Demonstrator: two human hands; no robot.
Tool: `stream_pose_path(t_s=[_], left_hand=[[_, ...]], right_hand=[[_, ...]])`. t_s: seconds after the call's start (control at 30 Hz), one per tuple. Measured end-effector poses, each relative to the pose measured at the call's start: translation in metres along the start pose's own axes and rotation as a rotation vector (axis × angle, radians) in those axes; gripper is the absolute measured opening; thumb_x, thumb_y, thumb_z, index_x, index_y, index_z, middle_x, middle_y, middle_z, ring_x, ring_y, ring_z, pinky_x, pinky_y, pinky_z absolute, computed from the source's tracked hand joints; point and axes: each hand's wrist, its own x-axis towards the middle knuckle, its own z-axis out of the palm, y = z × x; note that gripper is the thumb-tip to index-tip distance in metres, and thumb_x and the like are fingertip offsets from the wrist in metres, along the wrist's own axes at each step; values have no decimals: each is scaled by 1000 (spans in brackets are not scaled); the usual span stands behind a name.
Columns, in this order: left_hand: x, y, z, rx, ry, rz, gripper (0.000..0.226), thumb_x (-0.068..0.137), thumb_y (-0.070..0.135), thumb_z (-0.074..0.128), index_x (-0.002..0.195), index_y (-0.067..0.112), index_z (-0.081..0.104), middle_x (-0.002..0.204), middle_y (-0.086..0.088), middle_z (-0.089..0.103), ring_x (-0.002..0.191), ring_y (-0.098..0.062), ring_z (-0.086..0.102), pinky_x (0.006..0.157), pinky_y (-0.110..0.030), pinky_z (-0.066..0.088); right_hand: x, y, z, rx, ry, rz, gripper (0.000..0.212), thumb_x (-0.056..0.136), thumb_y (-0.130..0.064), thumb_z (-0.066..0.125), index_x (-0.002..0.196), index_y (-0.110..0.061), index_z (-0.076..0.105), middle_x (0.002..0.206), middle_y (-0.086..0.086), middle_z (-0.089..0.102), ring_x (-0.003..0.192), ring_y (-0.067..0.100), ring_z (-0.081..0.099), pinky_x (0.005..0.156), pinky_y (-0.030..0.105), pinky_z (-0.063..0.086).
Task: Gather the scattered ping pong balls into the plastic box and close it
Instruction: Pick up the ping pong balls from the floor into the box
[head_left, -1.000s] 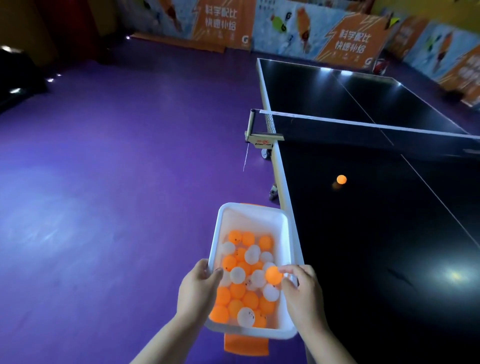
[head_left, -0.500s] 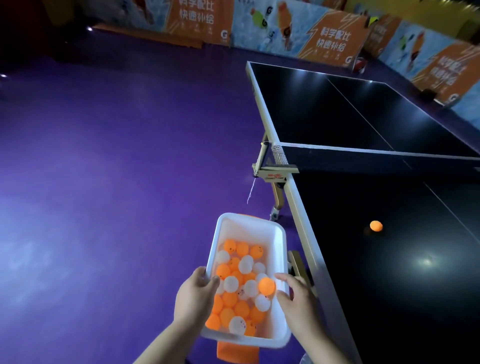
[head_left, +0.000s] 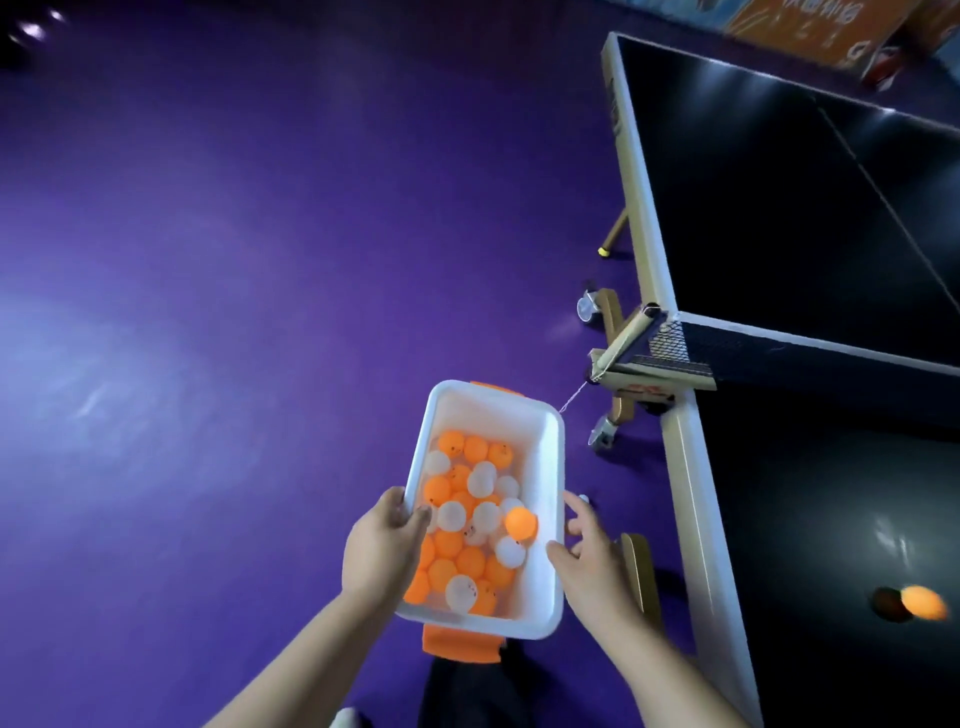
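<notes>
While the left hand (head_left: 382, 545) grips the near left rim of the white plastic box (head_left: 548, 467), thumb hooked inside, the right hand (head_left: 589, 545) floats just beside the right wall, fingers spread and holding nothing. Orange and white balls (head_left: 467, 525) fill the lidless box over purple floor (head_left: 208, 260). Rightward, one blurred orange ball (head_left: 922, 609) lies on the dark table (head_left: 779, 208); beyond stands the net post (head_left: 626, 338).
</notes>
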Motion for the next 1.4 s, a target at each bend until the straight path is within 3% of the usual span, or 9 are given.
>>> stream_pose_path(t_s=[0.1,0.2,0.33,0.47,0.67,0.9,1.0,1.1,1.4], left_hand=[[32,-2,23,-17,48,-33,20,87,33,57,86,12,55,75,-9,62,68,-25,58,52,-32,38],[64,-14,48,-43,59,-80,20,88,32,56,77,17,50,65,-4,53,59,-19,49,52,-32,36],[108,-56,88,-52,101,-121,28,90,32,53,70,16,41,58,2,40,54,-15,40,49,-31,30],[161,-109,139,-74,127,-144,20,89,31,51,80,13,48,69,-3,52,67,-26,51,55,-36,38],[233,-188,218,-169,136,-142,20,91,32,49,80,15,47,70,-4,53,69,-26,52,58,-38,37],[308,-254,329,-168,81,-47,23,91,36,47,87,13,50,75,-4,56,70,-24,55,58,-34,41],[336,-274,375,-181,66,-31,24,91,36,47,84,13,49,72,-3,54,67,-23,52,55,-32,37],[364,-286,412,-200,40,-55,18,91,34,48,85,17,49,72,1,55,68,-22,51,52,-30,33],[409,-281,491,-189,-15,135,17,92,35,47,89,19,47,77,2,55,74,-23,51,64,-33,37]], right_hand=[[51,3,4,-66,-80,-1,57,87,-16,57,138,-32,36,105,-4,55,85,17,52,66,20,41],[92,4,13,-138,-132,8,53,90,-20,54,139,-31,36,103,-5,56,87,16,54,69,22,41],[137,33,45,-203,-175,69,44,94,-22,50,136,-27,40,99,-8,54,79,8,49,64,-1,37],[186,98,98,-88,-123,231,41,93,-19,53,133,-25,45,91,-9,57,69,7,57,62,21,49],[270,215,173,5,17,392,42,91,-6,53,132,-15,44,92,1,56,60,14,53,48,21,41],[378,340,240,-30,169,442,38,89,-5,52,126,-16,49,80,2,60,65,20,56,66,37,49],[425,383,255,-81,227,413,42,86,-8,56,127,-14,50,94,8,64,79,25,59,80,42,53],[466,410,258,-204,277,399,45,87,-9,55,132,-11,49,122,13,57,105,30,58,92,36,46],[548,479,253,-559,317,434,60,85,-15,55,140,-30,37,152,6,18,135,32,21,109,41,27]])
